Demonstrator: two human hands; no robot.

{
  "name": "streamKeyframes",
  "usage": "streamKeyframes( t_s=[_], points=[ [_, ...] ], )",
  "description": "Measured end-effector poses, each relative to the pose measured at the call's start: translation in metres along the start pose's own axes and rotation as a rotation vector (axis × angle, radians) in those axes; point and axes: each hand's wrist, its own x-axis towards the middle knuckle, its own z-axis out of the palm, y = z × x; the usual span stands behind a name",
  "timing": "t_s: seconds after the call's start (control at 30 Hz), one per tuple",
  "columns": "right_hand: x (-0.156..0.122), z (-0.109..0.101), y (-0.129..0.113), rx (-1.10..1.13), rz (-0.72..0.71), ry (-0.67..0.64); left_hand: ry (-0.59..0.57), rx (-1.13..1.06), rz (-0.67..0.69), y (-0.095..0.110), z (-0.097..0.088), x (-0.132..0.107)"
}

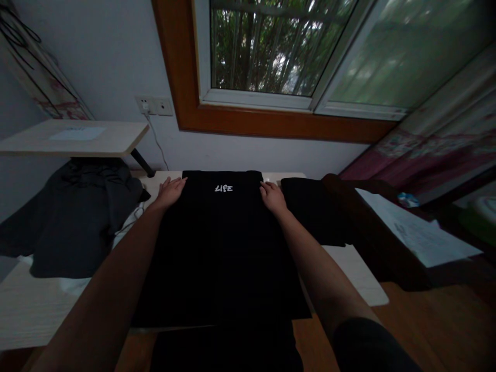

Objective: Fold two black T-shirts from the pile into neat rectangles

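Note:
A black shirt [225,248] lies spread flat on the pale wooden table [364,274], a small white print near its far edge. No sleeves can be made out; the dark cloth hides any folds. My left hand [169,194] rests at its far left corner, fingers stretched out and the tips touching the side edge. On the opposite side, my right hand [273,197] lies at the far right corner with fingers slightly bent and apart along the edge. Just right of that hand is a folded black cloth [313,209].
A dark grey garment pile [85,217] sits at the left, partly beneath a raised shelf [127,139]. A plugged-in cable [157,137] hangs from the wall socket. Papers [418,227] lie on dark brown furniture [372,243] at the right. A window [271,51] is behind the table.

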Motion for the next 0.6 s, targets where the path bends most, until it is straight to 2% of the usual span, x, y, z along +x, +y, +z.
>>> streamKeyframes(
  t_s=[0.2, 0.37, 0.6],
  points=[
    [0.011, -0.002, -0.005, 0.005, 0.028, -0.112, -0.046, 0.023, -0.007, 0.006, -0.001, 0.012],
    [0.015, -0.003, -0.013, -0.015, 0.045, -0.161, -0.014, -0.002, -0.011, 0.016, 0.002, 0.007],
    [0.03, -0.005, -0.021, 0.013, 0.049, -0.196, 0.009, 0.099, -0.034, 0.018, -0.001, 0.006]
  ],
)
